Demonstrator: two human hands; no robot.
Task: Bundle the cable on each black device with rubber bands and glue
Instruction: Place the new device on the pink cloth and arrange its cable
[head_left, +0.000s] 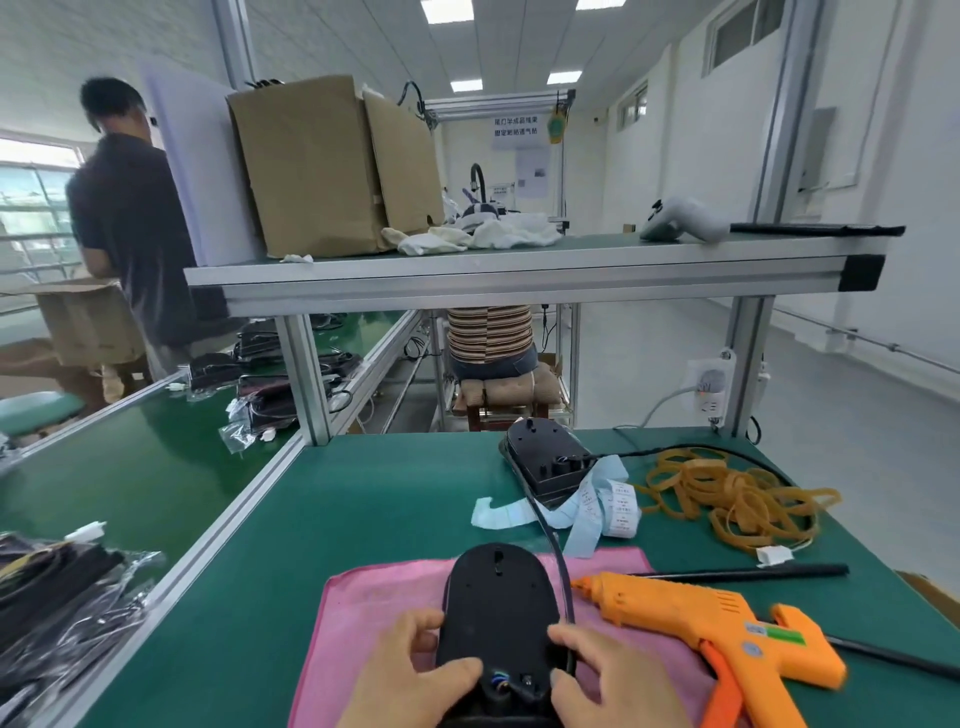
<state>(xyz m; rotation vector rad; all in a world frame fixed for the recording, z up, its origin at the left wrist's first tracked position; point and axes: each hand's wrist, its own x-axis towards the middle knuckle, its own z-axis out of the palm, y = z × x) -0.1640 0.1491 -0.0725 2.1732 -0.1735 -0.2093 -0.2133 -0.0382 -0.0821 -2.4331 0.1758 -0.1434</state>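
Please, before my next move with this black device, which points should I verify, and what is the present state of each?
1. Support: black oval plastic device lies on pink cloth: ok.
2. Grip: left hand and right hand hold its near end: ok.
3. Bundling: thin black cable runs loose along the device's right side: not ok.
4. Bands: tan rubber bands piled at far right, within reach: ok.
5. Glue: orange glue gun lies beside the right hand: ok.
6. Gun heated: cannot tell.
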